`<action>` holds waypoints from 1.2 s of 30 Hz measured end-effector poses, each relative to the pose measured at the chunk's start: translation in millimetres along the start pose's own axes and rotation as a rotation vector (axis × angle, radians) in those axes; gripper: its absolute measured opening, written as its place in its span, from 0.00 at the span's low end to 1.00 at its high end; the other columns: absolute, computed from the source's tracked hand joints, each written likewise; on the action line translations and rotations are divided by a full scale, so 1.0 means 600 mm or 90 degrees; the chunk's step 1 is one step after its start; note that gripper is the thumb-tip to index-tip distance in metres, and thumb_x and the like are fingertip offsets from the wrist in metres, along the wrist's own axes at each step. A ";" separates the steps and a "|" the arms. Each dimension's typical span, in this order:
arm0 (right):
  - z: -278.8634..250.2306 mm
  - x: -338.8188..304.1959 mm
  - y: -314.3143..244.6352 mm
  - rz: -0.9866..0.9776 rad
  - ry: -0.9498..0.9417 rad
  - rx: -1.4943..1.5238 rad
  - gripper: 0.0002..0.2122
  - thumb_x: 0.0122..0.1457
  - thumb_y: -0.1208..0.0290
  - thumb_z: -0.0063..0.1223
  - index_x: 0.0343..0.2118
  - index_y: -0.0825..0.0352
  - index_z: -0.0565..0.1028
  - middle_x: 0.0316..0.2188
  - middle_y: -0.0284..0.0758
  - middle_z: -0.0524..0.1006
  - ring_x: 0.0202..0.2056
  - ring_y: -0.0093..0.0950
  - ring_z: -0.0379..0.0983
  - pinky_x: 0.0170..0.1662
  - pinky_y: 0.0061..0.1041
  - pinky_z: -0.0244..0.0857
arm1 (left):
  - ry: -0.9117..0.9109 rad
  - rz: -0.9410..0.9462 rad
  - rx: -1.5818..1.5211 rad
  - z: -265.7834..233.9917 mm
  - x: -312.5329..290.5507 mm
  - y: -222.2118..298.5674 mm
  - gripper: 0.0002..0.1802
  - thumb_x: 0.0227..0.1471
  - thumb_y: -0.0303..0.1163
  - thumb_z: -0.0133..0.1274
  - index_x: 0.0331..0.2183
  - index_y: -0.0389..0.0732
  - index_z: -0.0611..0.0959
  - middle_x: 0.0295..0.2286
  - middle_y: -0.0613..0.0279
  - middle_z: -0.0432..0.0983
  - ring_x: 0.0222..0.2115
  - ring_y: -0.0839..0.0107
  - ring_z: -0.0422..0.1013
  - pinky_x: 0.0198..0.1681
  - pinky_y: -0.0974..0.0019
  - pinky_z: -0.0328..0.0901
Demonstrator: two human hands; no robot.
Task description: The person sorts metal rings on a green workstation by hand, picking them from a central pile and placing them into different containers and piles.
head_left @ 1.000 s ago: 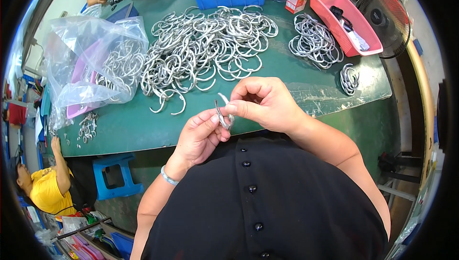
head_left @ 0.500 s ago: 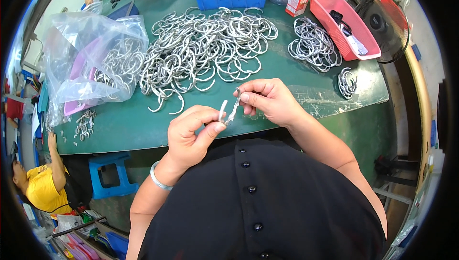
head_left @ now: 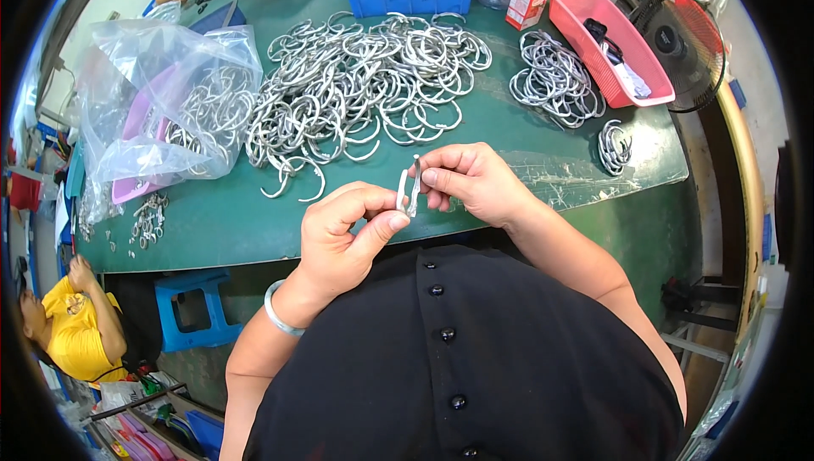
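Between my hands, near the table's front edge, is a silver open-ended bangle [head_left: 403,189]. My left hand [head_left: 341,228] pinches its lower bend between thumb and forefinger. My right hand [head_left: 473,179] has thumb and fingers closed on the other side, close to that side's upright end. The two ends point upward, with a narrow gap between them. Beyond my hands lies a large heap of similar silver open bangles [head_left: 326,88]. Fine detail on the held bangle is too small to make out.
A plastic bag [head_left: 114,79] with bangles and a pink tray lies left on the green table [head_left: 475,134]. A blue tray [head_left: 411,5] of small metal parts, a red carton [head_left: 527,3], a pink basket [head_left: 585,37], a fan [head_left: 670,41] and smaller bangle piles [head_left: 555,79] stand beyond. Two people work nearby.
The bangle's ends have come closer together and it has turned slightly. My left hand has shifted a little right. At left, the person in yellow has drawn a hand back.
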State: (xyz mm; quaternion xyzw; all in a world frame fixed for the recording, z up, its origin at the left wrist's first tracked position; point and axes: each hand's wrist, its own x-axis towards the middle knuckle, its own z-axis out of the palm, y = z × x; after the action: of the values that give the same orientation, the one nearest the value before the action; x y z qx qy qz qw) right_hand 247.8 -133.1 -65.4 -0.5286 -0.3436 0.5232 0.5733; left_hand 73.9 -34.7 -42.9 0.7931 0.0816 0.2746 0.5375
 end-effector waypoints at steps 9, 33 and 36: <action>-0.007 -0.005 -0.005 -0.004 0.001 0.018 0.06 0.53 0.74 0.47 0.32 0.69 0.73 0.23 0.28 0.73 0.21 0.14 0.66 0.24 0.14 0.61 | 0.028 -0.079 -0.133 0.002 -0.008 -0.008 0.07 0.46 0.21 0.50 0.31 0.32 0.74 0.25 0.60 0.71 0.24 0.78 0.69 0.27 0.76 0.65; 0.044 -0.020 -0.064 -0.070 -0.065 0.079 0.05 0.50 0.72 0.53 0.23 0.67 0.72 0.18 0.25 0.69 0.18 0.12 0.62 0.20 0.12 0.56 | 0.086 -0.455 -0.622 -0.006 -0.003 -0.041 0.08 0.50 0.26 0.44 0.33 0.34 0.73 0.21 0.61 0.71 0.17 0.76 0.66 0.22 0.77 0.62; 0.047 -0.019 -0.064 -0.081 -0.061 0.056 0.05 0.50 0.72 0.53 0.23 0.67 0.72 0.19 0.25 0.69 0.18 0.12 0.62 0.20 0.12 0.55 | 0.088 -0.452 -0.643 -0.003 -0.004 -0.040 0.07 0.50 0.26 0.43 0.33 0.34 0.73 0.21 0.60 0.71 0.17 0.76 0.67 0.22 0.77 0.62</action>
State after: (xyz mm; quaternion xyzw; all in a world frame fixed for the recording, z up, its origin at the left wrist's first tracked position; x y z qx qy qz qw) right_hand 227.7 -133.1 -20.8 -0.4546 -0.3800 0.5249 0.6111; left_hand 74.8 -24.3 -65.0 0.3456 0.2347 0.1346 0.8985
